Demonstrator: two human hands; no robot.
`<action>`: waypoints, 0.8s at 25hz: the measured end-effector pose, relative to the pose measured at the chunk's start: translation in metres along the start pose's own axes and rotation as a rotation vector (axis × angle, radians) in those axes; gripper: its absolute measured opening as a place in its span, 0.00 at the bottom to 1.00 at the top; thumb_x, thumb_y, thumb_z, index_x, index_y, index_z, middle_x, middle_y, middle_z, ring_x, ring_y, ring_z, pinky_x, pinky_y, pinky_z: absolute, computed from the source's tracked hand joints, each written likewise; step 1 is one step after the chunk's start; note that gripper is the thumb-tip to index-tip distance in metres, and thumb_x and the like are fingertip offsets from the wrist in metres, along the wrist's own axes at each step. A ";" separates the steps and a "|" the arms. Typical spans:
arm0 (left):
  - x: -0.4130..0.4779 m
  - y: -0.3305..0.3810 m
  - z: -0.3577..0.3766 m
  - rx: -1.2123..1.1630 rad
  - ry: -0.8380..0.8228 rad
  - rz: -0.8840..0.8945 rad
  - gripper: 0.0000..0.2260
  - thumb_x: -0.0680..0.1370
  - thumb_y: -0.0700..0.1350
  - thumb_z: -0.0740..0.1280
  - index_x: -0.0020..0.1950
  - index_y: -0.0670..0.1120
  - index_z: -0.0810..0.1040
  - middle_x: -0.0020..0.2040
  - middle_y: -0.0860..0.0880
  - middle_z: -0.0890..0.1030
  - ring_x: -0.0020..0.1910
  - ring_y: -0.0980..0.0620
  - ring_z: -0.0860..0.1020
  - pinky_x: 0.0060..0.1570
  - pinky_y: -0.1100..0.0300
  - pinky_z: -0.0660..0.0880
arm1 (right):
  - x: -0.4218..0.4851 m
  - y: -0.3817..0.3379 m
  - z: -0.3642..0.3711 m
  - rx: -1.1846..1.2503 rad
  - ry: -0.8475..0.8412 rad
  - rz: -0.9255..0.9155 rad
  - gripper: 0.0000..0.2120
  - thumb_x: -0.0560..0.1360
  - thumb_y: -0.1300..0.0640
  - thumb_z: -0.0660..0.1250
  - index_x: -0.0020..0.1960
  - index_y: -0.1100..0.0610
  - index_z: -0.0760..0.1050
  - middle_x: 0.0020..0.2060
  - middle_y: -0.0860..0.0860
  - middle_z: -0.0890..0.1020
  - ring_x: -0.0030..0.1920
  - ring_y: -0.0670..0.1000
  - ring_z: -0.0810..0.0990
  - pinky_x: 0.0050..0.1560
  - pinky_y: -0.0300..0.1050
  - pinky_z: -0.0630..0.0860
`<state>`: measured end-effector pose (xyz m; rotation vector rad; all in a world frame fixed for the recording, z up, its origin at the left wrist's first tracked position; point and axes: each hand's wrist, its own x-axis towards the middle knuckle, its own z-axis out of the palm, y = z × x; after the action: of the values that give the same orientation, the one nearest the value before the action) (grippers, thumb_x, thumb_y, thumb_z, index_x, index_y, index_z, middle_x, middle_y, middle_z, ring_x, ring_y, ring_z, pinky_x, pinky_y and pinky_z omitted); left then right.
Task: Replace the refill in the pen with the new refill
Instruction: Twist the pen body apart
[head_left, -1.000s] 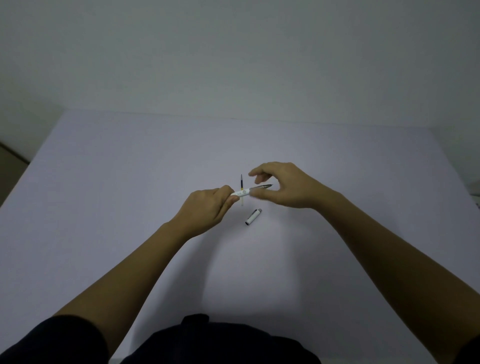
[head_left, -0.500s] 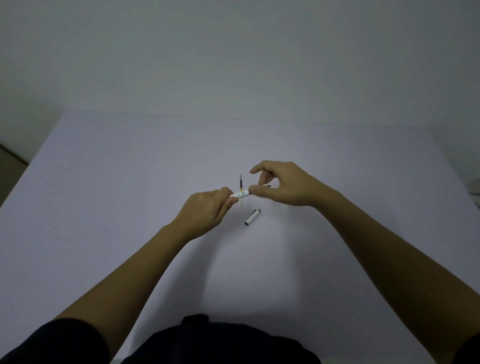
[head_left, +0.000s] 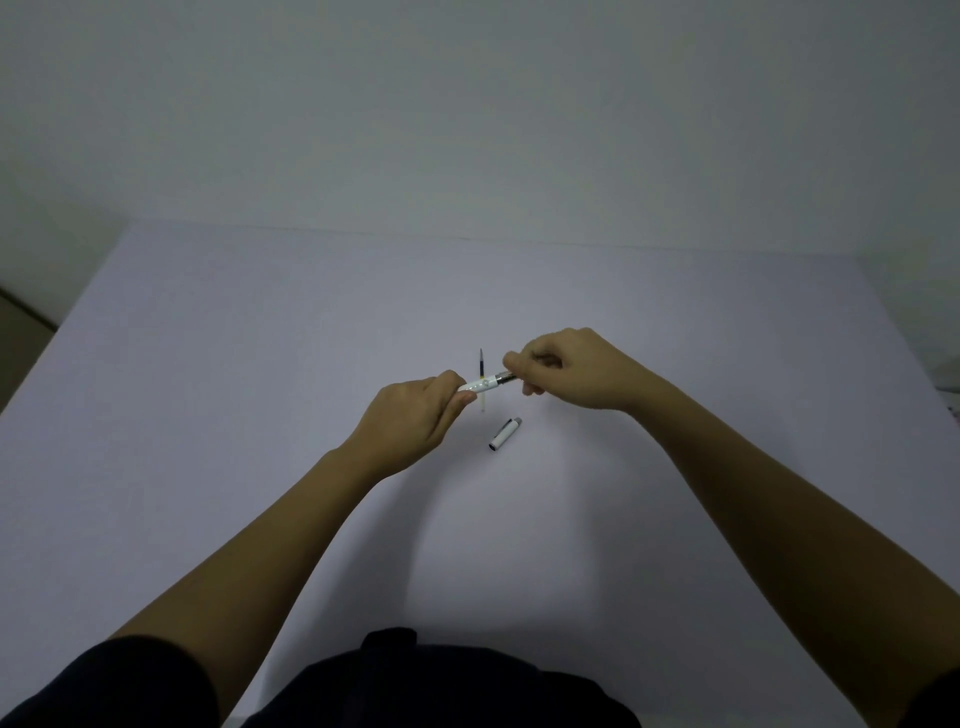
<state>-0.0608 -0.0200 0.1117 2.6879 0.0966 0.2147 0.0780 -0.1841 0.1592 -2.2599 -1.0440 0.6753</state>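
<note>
A white pen (head_left: 483, 384) is held level above the table between both hands. My left hand (head_left: 415, 415) grips its white barrel end. My right hand (head_left: 566, 371) has its fingers curled around the dark metallic tip section. A thin refill (head_left: 481, 364) lies on the table just behind the pen, pointing away from me, its near part crossed by the pen. The white pen cap (head_left: 504, 434) lies on the table a little nearer me, below the pen.
The work surface is a plain pale table (head_left: 260, 364) with a bare wall behind. A strip of floor shows at the far left edge. My dark clothing fills the bottom of the view.
My right hand went from an open pinch on the pen's tip to fingers curled tightly round the tip section. The left hand, refill and cap stayed in place.
</note>
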 end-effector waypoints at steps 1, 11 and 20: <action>0.000 0.000 0.000 0.006 -0.002 0.003 0.26 0.75 0.59 0.42 0.46 0.42 0.72 0.31 0.50 0.70 0.27 0.47 0.68 0.28 0.57 0.63 | 0.001 0.000 0.000 -0.016 -0.003 -0.002 0.12 0.74 0.43 0.64 0.41 0.50 0.81 0.32 0.43 0.81 0.33 0.42 0.76 0.37 0.37 0.71; -0.001 -0.003 0.005 0.004 0.012 -0.006 0.26 0.77 0.60 0.43 0.47 0.42 0.72 0.32 0.50 0.71 0.27 0.47 0.68 0.29 0.57 0.63 | 0.001 0.003 0.001 0.420 -0.041 -0.029 0.14 0.69 0.63 0.73 0.45 0.46 0.76 0.43 0.47 0.80 0.43 0.45 0.81 0.50 0.40 0.78; 0.000 -0.006 0.012 -0.103 0.072 -0.053 0.15 0.80 0.52 0.51 0.45 0.44 0.70 0.30 0.50 0.72 0.26 0.49 0.68 0.27 0.58 0.62 | 0.005 0.008 0.017 0.801 0.089 0.103 0.04 0.71 0.61 0.71 0.42 0.53 0.78 0.33 0.46 0.85 0.38 0.41 0.83 0.43 0.33 0.79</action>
<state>-0.0586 -0.0199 0.0984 2.5721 0.1730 0.2917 0.0741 -0.1796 0.1410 -1.6208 -0.4778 0.8395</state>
